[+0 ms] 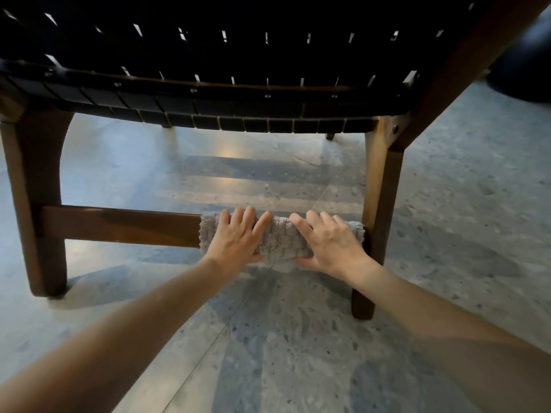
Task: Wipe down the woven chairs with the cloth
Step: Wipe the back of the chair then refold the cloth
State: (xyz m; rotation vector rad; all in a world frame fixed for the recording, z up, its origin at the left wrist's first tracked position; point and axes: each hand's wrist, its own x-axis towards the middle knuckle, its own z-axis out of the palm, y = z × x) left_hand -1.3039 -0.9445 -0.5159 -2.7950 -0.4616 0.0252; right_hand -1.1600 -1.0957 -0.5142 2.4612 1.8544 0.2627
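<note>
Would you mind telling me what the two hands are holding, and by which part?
Both hold the grey cloth, draped over the chair's lower rail: left hand near its left end, right hand near its right, thumbs underneath.

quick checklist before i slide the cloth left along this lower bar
1. Cloth wrapped round the crossbar: ok.
2. Left hand grips the cloth, fingers over the top: ok.
3. Right hand grips the cloth the same way: ok.
4. Bare bar to the left free of obstacles: ok.
5. Cloth's right end reaches the chair leg: ok.
6. Cloth damp and clean enough: cannot tell.
</note>
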